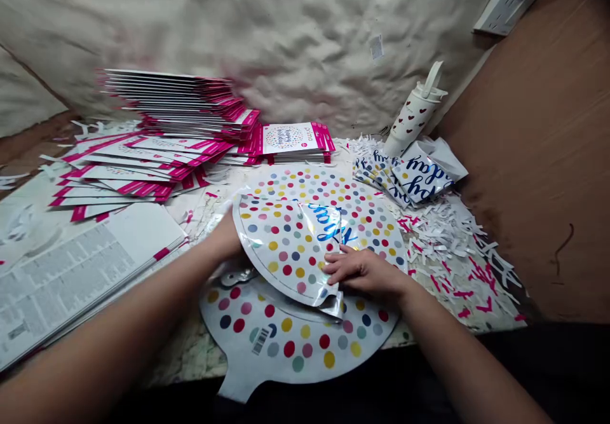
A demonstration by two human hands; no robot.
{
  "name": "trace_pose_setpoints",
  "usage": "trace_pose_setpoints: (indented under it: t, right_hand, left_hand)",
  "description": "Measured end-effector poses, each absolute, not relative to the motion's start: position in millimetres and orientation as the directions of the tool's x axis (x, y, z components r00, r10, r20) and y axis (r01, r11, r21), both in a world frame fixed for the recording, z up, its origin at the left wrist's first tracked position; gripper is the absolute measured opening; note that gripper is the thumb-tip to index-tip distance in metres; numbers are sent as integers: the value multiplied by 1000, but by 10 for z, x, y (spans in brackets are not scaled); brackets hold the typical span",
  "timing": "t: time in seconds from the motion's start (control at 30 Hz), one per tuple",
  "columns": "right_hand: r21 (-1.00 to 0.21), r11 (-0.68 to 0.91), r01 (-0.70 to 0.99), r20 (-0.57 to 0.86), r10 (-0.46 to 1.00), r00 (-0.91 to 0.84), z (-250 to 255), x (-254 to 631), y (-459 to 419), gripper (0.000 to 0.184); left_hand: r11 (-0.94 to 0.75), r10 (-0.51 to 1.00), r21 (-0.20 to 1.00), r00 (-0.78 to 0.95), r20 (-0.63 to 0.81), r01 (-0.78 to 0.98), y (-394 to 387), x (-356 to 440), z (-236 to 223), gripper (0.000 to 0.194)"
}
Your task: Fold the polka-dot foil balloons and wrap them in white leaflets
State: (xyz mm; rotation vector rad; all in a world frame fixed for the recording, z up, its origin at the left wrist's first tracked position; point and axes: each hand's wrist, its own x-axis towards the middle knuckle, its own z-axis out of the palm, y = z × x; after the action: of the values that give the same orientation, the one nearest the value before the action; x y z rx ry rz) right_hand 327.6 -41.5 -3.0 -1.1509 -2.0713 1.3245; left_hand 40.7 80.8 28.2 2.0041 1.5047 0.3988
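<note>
A flat round foil balloon (295,341) with coloured dots lies on the table in front of me, on top of more of the same. A second dotted balloon (286,246) with blue lettering is folded over on it. My left hand (226,236) grips that folded balloon's left edge, its fingers tucked under the foil. My right hand (359,271) presses on the fold's right edge, fingers curled and pinching the foil.
Stacks of pink-edged card packets (176,103) fill the back left. A small stack (293,139) sits behind the balloons. Folded balloons (414,179) and a heart-patterned bottle (412,119) stand at right, among paper shreds (457,246). A printed sheet (71,271) lies at left.
</note>
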Motion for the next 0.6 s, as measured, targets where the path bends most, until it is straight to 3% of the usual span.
trace_pose_setpoints:
  t: [0.1,0.17,0.2,0.27,0.33,0.43,0.5,0.6]
  right_hand:
    - [-893,189,409,-87,817,-569,-22,3284,-415,17]
    - [-907,159,390,-103,814,-571,-9,3288,-404,17]
    - [-912,147,382,-111,809,-577,-1,3288,-396,16]
    - [-920,132,368,-125,794,-595,20,3285,-382,13]
    - [-919,138,370,-134,773,-620,58,3298,-381,11]
    - [-892,201,405,-142,725,-674,133,3400,-438,20]
    - [-853,221,474,-149,766,-625,159,3508,-514,39]
    - [-726,171,666,-144,909,-391,99,3599,-634,74]
  left_hand:
    - [-131,981,387,176,-82,913,957,30,535,23]
    - [-139,990,264,140,15,955,966,-15,638,24]
    - [-205,978,213,193,77,955,940,53,644,29]
    - [-475,876,119,455,162,872,849,341,555,39]
    - [-779,627,109,772,105,618,744,722,366,42]
    - [-918,362,163,932,-20,361,638,1155,64,49]
    - [-917,348,190,936,-51,351,616,1257,-64,56]
    - [-897,381,216,922,-65,386,615,1240,-132,61]
